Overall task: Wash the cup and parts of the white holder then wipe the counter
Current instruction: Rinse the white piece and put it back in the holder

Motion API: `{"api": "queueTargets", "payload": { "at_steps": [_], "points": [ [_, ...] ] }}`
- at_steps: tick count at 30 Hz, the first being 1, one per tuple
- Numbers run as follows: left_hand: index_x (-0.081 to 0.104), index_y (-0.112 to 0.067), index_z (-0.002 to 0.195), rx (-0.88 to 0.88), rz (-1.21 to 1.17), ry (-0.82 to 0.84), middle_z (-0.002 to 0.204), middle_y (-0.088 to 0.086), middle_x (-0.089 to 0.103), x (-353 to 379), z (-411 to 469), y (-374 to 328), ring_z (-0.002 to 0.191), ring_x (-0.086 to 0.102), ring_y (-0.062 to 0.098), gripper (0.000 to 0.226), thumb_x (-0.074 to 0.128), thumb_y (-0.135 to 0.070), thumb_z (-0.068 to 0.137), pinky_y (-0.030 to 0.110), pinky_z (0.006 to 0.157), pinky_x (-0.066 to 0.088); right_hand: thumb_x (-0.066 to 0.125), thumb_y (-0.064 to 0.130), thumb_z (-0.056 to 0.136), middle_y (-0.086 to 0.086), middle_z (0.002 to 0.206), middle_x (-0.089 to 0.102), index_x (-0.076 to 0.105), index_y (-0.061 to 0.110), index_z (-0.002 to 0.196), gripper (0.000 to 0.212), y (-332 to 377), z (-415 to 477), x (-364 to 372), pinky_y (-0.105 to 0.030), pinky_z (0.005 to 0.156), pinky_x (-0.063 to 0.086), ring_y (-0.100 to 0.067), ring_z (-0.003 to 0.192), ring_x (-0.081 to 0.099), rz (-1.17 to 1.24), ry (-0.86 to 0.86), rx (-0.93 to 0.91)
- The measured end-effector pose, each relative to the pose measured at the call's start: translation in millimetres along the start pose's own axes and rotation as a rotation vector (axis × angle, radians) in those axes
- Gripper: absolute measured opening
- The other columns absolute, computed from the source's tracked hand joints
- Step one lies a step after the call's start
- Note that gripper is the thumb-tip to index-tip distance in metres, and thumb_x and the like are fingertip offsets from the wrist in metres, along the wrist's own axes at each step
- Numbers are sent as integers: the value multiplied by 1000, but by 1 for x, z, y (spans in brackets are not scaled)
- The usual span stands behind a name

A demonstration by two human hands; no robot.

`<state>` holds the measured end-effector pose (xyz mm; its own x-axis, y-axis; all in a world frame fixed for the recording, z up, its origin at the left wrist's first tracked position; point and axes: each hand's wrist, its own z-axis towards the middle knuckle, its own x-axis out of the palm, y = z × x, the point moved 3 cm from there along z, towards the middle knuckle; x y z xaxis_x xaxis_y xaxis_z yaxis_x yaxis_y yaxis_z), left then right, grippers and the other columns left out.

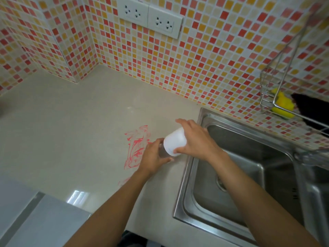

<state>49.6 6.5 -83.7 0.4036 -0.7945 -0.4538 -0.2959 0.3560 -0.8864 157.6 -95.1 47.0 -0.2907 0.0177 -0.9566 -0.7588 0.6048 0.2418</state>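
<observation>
Both forearms reach in from the bottom edge and meet over the counter (71,131), just left of the sink (179,202). The left hand (153,155) curls round a greyish, see-through cup (162,152), while the right hand (195,138) wraps the white holder (173,141) from above. The two pieces look joined and tilted. Separating them seems the step in hand: a steady twist and pull, kept low, should prevent a drop. A red smear (137,148) beside the left hand is not yet wiped.

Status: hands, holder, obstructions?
Left hand and right hand grip white holder, tilted over counter beside sink. Red smear on counter by left hand. Nothing between holder and sink.
</observation>
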Motion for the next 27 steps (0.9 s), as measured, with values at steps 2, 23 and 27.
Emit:
{"api": "queueTargets", "payload": {
  "at_steps": [2, 23, 27],
  "points": [
    [55, -25, 127, 11, -1, 8, 119, -2, 64, 2, 2, -1, 104, 57, 15, 73, 84, -43, 64, 33, 85, 50, 78, 51, 64, 3, 137, 43, 33, 33, 138, 89, 9, 2, 4, -43, 99, 35, -25, 121, 42, 15, -32, -17],
    [44, -32, 133, 104, -143, -26, 124, -11, 59, 5, -2, -16, 109, 58, 4, 70, 81, -32, 73, 17, 89, 49, 33, 29, 103, -1, 111, 61, 56, 16, 118, 31, -7, 11, 83, -20, 83, 35, -13, 99, 54, 786, -277, 308],
    [43, -28, 136, 103, -129, -13, 126, -9, 58, 5, 2, -12, 109, 58, 6, 73, 81, -33, 73, 18, 91, 49, 31, 29, 103, -6, 110, 62, 57, 13, 115, 33, -10, 16, 91, -24, 86, 39, -18, 99, 56, 753, -336, 288]
  ]
}}
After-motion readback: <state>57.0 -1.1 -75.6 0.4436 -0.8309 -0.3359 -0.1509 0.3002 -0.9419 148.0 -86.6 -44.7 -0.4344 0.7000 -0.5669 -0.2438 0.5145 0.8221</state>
